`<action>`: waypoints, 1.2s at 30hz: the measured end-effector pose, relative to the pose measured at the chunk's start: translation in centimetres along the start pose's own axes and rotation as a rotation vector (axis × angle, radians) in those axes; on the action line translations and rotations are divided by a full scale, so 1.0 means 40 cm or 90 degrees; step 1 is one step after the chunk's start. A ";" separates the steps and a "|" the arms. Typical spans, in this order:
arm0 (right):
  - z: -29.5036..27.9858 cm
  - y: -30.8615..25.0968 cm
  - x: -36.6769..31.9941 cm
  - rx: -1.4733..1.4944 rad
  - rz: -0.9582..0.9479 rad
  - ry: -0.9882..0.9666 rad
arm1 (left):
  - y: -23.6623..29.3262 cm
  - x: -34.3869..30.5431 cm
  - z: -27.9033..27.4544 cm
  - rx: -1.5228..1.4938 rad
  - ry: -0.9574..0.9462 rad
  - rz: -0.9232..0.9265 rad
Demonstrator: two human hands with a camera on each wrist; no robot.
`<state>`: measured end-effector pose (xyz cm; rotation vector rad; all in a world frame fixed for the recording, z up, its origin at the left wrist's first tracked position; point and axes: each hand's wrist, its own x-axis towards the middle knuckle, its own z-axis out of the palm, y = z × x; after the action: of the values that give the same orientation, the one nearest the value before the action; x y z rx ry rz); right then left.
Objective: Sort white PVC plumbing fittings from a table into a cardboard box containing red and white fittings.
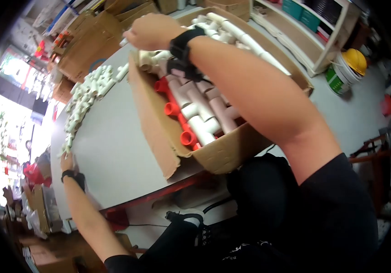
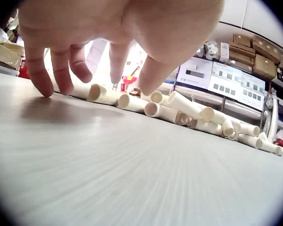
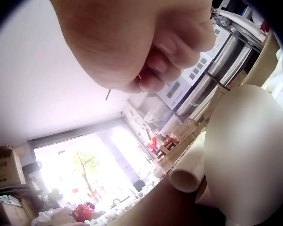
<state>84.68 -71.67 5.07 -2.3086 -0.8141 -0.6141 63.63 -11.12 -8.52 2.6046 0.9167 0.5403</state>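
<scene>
White plastic pipe fittings [image 1: 86, 98] lie in a long curved row on the grey table [image 1: 113, 136]. My left hand [image 1: 68, 161] is at the near end of this row. In the left wrist view its spread fingers [image 2: 61, 70] reach down to the tabletop, close by the fittings [image 2: 132, 102]. Over the far left corner of a cardboard box [image 1: 147, 109] is my right hand [image 1: 152, 34]. The right wrist view shows its fingers [image 3: 172, 52] curled toward the palm, with nothing visible in them. White fittings [image 1: 200, 109] and red fittings [image 1: 172, 109] fill much of the box.
Long white pipes [image 1: 236, 32] lie along the box's far side. Large cardboard boxes [image 1: 86, 43] stand beyond the table. At the right are a shelf unit [image 1: 314, 54] and a bucket [image 1: 339, 77] with a yellow helmet [image 1: 354, 61] on it.
</scene>
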 end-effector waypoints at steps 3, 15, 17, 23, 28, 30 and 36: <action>-0.026 -0.018 -0.015 -0.023 0.021 -0.055 | 0.000 0.042 -0.005 0.053 -0.134 -0.004; -0.053 -0.066 -0.034 0.010 -0.017 -0.069 | -0.061 0.108 0.031 0.273 0.008 -0.016; -0.053 -0.069 -0.036 0.007 -0.023 -0.076 | -0.046 0.106 0.025 0.187 0.010 -0.010; -0.052 -0.072 -0.034 0.009 -0.031 -0.069 | 0.054 0.034 -0.017 0.308 0.070 -0.011; -0.057 -0.074 -0.039 0.009 -0.043 -0.055 | 0.133 -0.029 -0.040 0.284 0.084 0.018; -0.053 -0.068 -0.038 0.005 -0.039 -0.058 | 0.138 -0.040 -0.022 0.235 0.108 0.025; -0.051 -0.058 -0.037 0.013 -0.031 -0.055 | -0.012 0.055 -0.013 0.225 -0.132 0.049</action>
<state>81.60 -72.18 6.54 -2.3167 -0.9138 -0.5285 64.71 -9.25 -7.74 2.9496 0.9160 0.1270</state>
